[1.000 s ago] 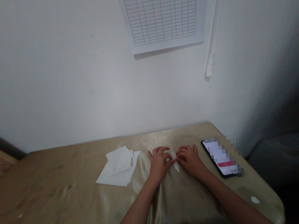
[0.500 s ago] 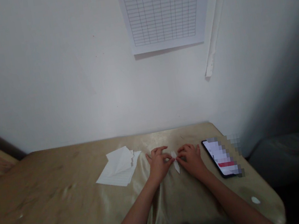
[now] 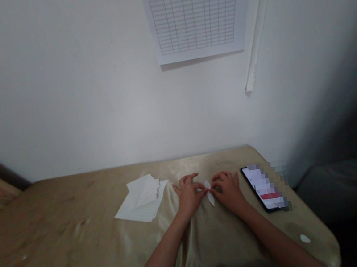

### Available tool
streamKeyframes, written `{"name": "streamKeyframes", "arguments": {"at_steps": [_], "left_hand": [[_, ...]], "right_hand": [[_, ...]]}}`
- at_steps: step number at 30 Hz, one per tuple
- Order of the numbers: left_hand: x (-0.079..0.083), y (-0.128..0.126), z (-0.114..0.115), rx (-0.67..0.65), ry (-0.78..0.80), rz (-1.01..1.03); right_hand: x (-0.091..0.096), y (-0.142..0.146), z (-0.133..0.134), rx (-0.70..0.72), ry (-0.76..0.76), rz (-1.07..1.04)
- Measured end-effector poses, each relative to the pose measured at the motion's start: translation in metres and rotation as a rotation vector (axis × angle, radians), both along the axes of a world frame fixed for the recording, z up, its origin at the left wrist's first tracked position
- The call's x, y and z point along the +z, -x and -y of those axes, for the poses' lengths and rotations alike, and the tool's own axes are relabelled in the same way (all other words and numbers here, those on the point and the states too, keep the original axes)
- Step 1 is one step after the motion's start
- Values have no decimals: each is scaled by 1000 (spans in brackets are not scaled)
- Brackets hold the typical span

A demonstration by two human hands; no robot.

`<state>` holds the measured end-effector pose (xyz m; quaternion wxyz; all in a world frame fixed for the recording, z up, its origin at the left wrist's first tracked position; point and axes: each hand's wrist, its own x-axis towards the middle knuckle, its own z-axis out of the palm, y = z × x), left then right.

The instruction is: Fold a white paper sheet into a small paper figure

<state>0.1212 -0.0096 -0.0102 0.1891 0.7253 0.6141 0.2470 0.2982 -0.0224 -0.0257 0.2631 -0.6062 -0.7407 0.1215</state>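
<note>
Over the last second, little has shifted: the outer fingers of your left hand (image 3: 190, 198) and right hand (image 3: 229, 191) fan slightly wider, while the small paper piece (image 3: 211, 199) stays upright in view between them, at the counter (image 3: 81, 243). Your grip on either side appears to be a fingertip pinch at its middle. That suggests fine work at one spot; any new crease is too small to tell. The loose sheets (image 3: 139, 205) lie unmoved beyond your left hand.
</note>
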Motion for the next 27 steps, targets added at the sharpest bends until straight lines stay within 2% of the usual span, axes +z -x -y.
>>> {"name": "streamKeyframes", "arguments": {"at_steps": [12,27], "left_hand": [[-2,-1,-1,5,-4,-10],[-4,-2,-3,-25,16,-68]], "right_hand": [[0,5,-1,24,19,41],[2,9,-2,-20,51,23]]}}
